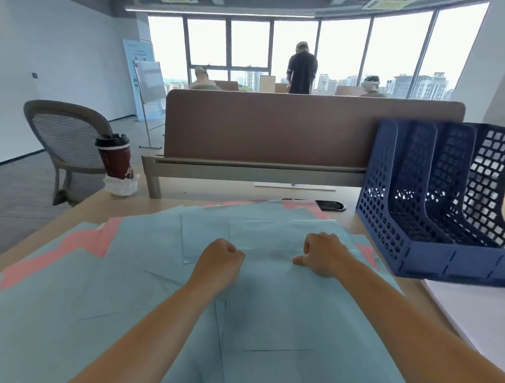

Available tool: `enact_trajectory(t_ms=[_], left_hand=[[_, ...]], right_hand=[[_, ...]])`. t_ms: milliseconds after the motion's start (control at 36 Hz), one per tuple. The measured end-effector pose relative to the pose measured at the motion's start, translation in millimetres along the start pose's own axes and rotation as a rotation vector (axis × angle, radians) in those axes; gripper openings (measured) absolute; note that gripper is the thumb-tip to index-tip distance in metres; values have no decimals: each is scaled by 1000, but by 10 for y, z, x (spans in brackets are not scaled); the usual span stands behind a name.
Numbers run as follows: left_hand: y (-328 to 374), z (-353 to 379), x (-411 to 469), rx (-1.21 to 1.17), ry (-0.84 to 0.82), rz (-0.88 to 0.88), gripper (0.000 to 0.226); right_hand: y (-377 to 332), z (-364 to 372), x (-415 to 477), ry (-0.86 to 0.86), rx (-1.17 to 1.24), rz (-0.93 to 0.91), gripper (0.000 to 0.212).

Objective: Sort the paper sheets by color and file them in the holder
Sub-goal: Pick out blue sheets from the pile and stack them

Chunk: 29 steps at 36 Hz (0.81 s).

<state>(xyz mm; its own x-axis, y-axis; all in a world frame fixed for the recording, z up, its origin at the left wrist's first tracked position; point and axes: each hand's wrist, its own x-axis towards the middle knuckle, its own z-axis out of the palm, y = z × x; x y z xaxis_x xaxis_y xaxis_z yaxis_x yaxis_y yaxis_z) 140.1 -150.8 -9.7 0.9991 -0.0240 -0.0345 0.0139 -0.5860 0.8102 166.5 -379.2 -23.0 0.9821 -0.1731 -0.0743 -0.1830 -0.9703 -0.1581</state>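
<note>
Resting on the blue sheets [127, 258] spread across the desk [216, 192]: left hand [219, 258] clenched on nothing visible, right hand [323, 258] curled with thumb out, any grip on paper impossible to tell. Standing right of both hands, nearer the right one: one holder [381, 197], three slots, none filled. Peeking from beneath: pink sheets [69, 250]. Overlapping too much to count either colour.
</note>
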Motion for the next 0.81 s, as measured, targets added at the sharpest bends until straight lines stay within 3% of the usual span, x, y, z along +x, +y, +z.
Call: enact_trajectory(t_ms=[306,417,500,667,806], left_hand=[[-11,1,128,-45,-9,-22,5],[3,-11,137,-45,-2,-3,6],[7,-40,166,-47,16,3,9],[-2,-70,253,-52,9,3,14],[-40,-91,315,-93,-17,-21,12]], right_hand=[[3,-19,73,-7,-40,-80,49],[-23,-33,91,-19,14,-109,20],[-38,-41,113,61,43,-128,6],[-136,-88,279,240,16,-132,8],[-244,-40,481,348,-177,-111,25]])
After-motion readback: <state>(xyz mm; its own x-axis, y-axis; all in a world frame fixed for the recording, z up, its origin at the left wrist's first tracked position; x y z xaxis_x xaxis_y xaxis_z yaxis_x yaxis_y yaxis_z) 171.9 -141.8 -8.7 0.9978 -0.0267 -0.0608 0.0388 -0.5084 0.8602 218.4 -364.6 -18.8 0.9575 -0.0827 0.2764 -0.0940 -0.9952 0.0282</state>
